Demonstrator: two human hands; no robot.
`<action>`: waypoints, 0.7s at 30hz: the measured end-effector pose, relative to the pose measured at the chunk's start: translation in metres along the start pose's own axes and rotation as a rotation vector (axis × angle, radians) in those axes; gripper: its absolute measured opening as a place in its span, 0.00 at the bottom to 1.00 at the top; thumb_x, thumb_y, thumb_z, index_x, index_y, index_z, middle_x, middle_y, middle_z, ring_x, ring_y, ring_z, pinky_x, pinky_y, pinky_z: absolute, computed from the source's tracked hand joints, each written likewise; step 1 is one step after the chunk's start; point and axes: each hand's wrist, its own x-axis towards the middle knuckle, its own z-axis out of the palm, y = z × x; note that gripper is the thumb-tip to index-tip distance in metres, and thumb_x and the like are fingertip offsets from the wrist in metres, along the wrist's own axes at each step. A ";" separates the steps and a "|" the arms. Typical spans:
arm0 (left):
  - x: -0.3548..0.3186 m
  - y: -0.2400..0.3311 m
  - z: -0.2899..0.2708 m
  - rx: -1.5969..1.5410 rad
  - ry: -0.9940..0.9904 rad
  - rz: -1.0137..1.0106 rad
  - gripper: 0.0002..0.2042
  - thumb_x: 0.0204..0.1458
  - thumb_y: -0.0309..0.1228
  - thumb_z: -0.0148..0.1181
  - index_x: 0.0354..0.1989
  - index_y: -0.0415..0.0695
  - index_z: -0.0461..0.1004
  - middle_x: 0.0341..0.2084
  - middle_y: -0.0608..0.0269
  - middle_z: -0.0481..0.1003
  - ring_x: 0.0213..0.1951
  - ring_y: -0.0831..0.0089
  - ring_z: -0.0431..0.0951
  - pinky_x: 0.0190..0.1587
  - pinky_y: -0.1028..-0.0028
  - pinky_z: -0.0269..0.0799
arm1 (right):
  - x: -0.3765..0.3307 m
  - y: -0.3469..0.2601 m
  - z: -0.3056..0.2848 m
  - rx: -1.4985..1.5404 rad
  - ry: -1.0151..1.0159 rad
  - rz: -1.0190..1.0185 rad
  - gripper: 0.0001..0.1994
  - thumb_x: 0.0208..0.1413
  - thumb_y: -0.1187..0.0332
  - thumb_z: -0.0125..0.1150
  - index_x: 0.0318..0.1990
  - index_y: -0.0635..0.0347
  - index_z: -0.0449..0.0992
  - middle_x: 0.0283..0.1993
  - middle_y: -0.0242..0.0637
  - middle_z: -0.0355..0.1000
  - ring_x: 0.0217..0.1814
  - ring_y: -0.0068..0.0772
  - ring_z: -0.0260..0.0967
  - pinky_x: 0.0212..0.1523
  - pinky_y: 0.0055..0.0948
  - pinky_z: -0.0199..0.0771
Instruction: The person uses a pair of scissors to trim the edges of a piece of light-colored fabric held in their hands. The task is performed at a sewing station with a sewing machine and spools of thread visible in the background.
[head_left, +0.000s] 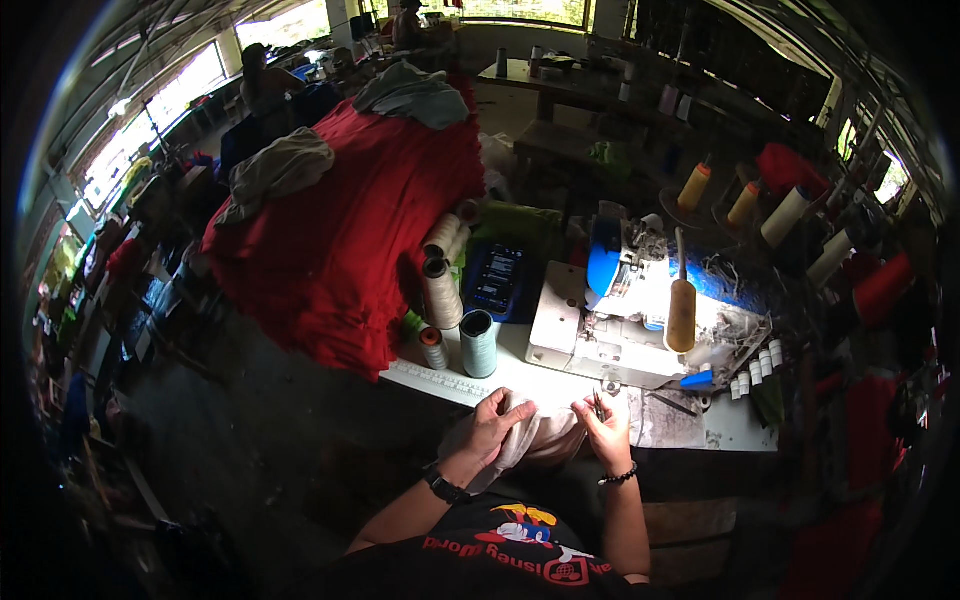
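A pale cloth (pixel 545 432) hangs between my hands at the front edge of the white sewing table (pixel 740 432). My left hand (pixel 490 428) is closed on the cloth's left part, thumb on top. At its other side my right hand (pixel 608 432) is pinched, with a slim dark metal tool (pixel 598 400) at its fingers, too small to name surely. Part of the cloth falls below the table edge toward my lap. Just beyond my hands stands a white sewing machine (pixel 556 312) with a blue cover, brightly lit.
A large heap of red fabric (pixel 350 200) rises at the left. Between it and the machine stand a pale teal thread cone (pixel 478 350), a beige cone (pixel 441 293) and a phone (pixel 497 278). Orange thread cones (pixel 694 187) stand behind right. People sit farther back.
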 end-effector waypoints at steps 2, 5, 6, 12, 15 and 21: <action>-0.002 0.003 0.002 -0.013 -0.011 -0.001 0.08 0.49 0.23 0.65 0.34 0.43 0.71 0.29 0.70 0.74 0.33 0.85 0.72 0.40 0.84 0.68 | -0.001 0.002 -0.001 -0.020 0.018 0.007 0.08 0.53 0.73 0.64 0.36 0.70 0.75 0.33 0.27 0.69 0.34 0.14 0.63 0.35 0.15 0.66; -0.002 -0.001 -0.002 -0.048 -0.027 -0.048 0.09 0.49 0.22 0.64 0.37 0.42 0.71 0.31 0.68 0.75 0.34 0.83 0.74 0.41 0.83 0.69 | -0.003 0.004 -0.002 -0.071 0.044 -0.031 0.09 0.52 0.71 0.65 0.35 0.70 0.75 0.31 0.25 0.69 0.33 0.14 0.61 0.34 0.16 0.65; -0.002 -0.002 -0.003 -0.055 -0.030 -0.063 0.09 0.50 0.22 0.63 0.38 0.42 0.71 0.32 0.68 0.75 0.35 0.83 0.74 0.42 0.83 0.70 | -0.002 0.006 -0.003 -0.096 0.045 -0.048 0.09 0.52 0.70 0.66 0.34 0.69 0.75 0.31 0.25 0.68 0.33 0.14 0.61 0.34 0.16 0.65; -0.002 -0.008 -0.012 -0.081 -0.066 -0.108 0.12 0.52 0.22 0.59 0.45 0.41 0.69 0.37 0.64 0.76 0.39 0.80 0.75 0.45 0.81 0.71 | -0.004 0.008 -0.004 -0.165 0.066 -0.015 0.09 0.52 0.71 0.66 0.33 0.69 0.75 0.30 0.25 0.69 0.33 0.14 0.61 0.35 0.16 0.64; -0.002 -0.009 -0.012 -0.107 -0.081 -0.140 0.12 0.53 0.22 0.59 0.45 0.41 0.69 0.37 0.63 0.76 0.40 0.79 0.76 0.46 0.79 0.71 | -0.004 0.018 -0.008 -0.163 0.072 -0.015 0.09 0.52 0.71 0.66 0.32 0.69 0.74 0.30 0.25 0.69 0.33 0.14 0.61 0.35 0.17 0.65; -0.007 -0.003 -0.006 -0.084 -0.059 -0.162 0.12 0.53 0.22 0.59 0.45 0.40 0.69 0.38 0.63 0.75 0.40 0.79 0.76 0.46 0.78 0.72 | -0.009 0.016 -0.004 -0.196 0.074 -0.006 0.08 0.52 0.72 0.65 0.31 0.67 0.73 0.29 0.25 0.68 0.31 0.13 0.60 0.32 0.16 0.63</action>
